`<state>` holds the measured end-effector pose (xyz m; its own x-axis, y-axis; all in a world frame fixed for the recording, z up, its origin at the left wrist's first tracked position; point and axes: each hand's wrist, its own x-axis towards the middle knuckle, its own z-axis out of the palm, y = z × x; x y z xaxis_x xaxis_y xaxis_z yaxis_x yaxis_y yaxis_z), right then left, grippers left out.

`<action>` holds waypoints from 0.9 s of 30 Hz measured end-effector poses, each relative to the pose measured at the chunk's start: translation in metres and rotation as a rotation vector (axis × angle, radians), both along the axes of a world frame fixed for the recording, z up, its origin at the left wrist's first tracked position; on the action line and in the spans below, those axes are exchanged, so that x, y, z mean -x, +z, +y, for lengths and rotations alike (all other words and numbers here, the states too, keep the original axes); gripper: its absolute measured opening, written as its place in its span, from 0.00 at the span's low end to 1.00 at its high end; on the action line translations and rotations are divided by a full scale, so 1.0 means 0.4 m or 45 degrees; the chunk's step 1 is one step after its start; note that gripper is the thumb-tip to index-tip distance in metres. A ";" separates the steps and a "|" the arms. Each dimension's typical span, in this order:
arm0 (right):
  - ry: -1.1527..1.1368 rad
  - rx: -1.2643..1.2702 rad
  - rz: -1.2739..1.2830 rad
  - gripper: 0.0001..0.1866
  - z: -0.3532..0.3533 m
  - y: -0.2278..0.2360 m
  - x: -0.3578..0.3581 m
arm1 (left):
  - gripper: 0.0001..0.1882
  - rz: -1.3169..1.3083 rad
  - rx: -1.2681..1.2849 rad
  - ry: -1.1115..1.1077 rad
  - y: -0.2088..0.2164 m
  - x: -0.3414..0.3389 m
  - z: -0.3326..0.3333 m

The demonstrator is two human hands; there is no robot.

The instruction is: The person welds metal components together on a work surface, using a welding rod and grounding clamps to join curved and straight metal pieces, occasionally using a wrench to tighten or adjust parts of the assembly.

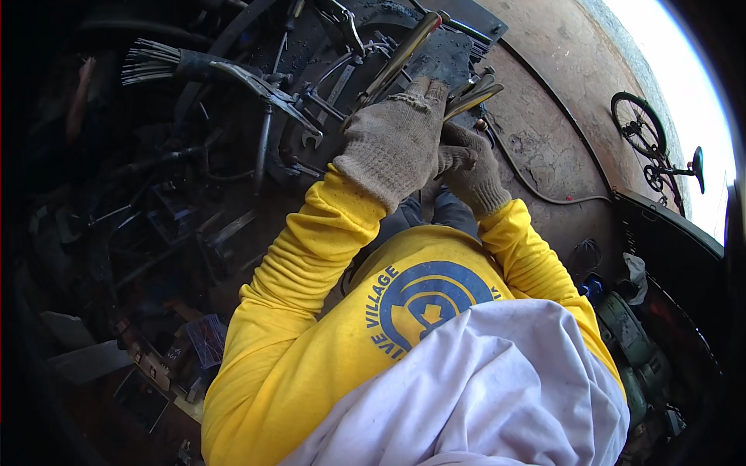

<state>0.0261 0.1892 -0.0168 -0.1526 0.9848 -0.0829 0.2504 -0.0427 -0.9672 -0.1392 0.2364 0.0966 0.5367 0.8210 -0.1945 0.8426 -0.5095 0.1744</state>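
Observation:
My left hand, in a grey-brown knit glove, is over a cluttered dark workbench, its fingers bent and pressed together. What lies under its fingers is hidden. A long brass-coloured metal bar slants away from beside that hand. Close by on the right is my right hand, gloved alike, with curled fingers. Just beyond it, a shorter brass-coloured metal piece sticks out between the two gloves; which hand grips it cannot be made out. Left of my hands lie a combination wrench and locking pliers.
A bundle of thin rods pokes out of a dark tube at the far left. Metal scraps and frames crowd the dark left side. A hose runs over the floor on the right. A bicycle stands farther off; a green machine is at lower right.

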 end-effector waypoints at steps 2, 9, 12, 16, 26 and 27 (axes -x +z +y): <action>-0.023 0.013 -0.088 0.21 -0.002 0.014 0.002 | 0.47 -0.045 -0.024 -0.012 -0.009 0.005 0.003; -0.065 0.195 -0.146 0.20 -0.005 0.066 0.018 | 0.45 -0.198 0.009 -0.001 -0.012 0.010 0.015; -0.038 0.070 -0.215 0.20 -0.002 0.068 0.021 | 0.44 -0.162 -0.038 -0.013 -0.016 0.010 0.010; -0.056 0.222 -0.175 0.21 -0.007 0.082 0.031 | 0.43 -0.190 -0.050 -0.020 -0.021 0.015 0.013; -0.042 0.113 -0.163 0.22 -0.004 0.071 0.043 | 0.42 -0.126 0.080 0.044 -0.005 0.008 0.019; -0.019 0.157 -0.147 0.23 -0.003 0.069 0.044 | 0.42 -0.124 0.024 0.040 -0.012 0.014 0.014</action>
<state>0.0086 0.1878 0.0107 -0.1202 0.9682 -0.2194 0.3584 -0.1638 -0.9191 -0.1448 0.2419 0.0918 0.5278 0.8346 -0.1579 0.8367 -0.4788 0.2657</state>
